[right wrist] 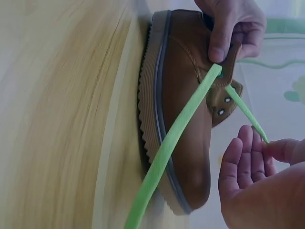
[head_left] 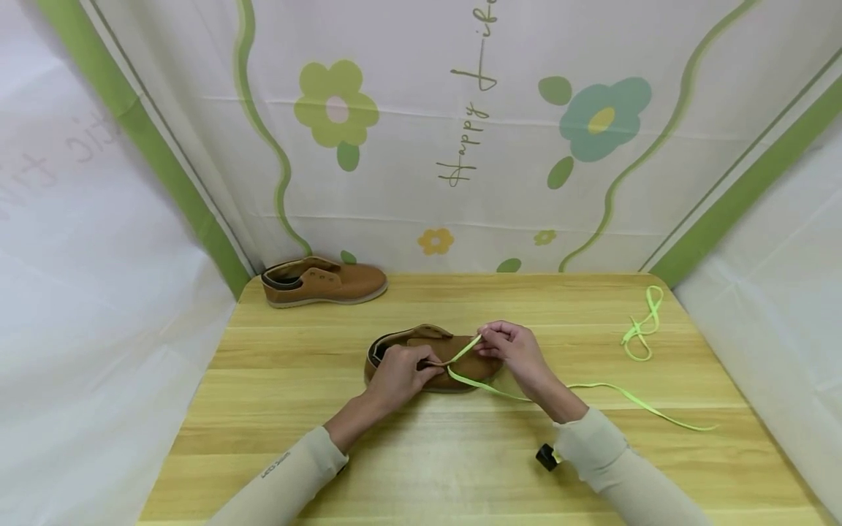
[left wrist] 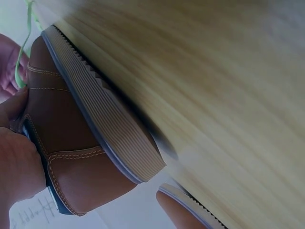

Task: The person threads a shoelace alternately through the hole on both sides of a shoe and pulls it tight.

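Note:
A brown leather shoe (head_left: 483, 370) stands on the wooden table with its toe to the right. My left hand (head_left: 397, 374) pinches the near eyelet flap (right wrist: 229, 67) between thumb and fingers. A bright green shoelace (right wrist: 177, 130) passes through an eyelet of that flap. One part of it runs taut up to my right hand (head_left: 516, 356), which pinches it between thumb and forefinger above the toe. The other part trails under the right forearm and across the table. In the right wrist view, the opposite flap (right wrist: 224, 106) shows bare eyelets.
A matching brown shoe (head_left: 351, 283) without a lace stands at the back left. Another green lace (head_left: 645, 329) lies bunched at the right. Near the right sleeve is a small black object (head_left: 546, 457). A printed curtain (head_left: 395, 190) hangs behind the table (head_left: 276, 424).

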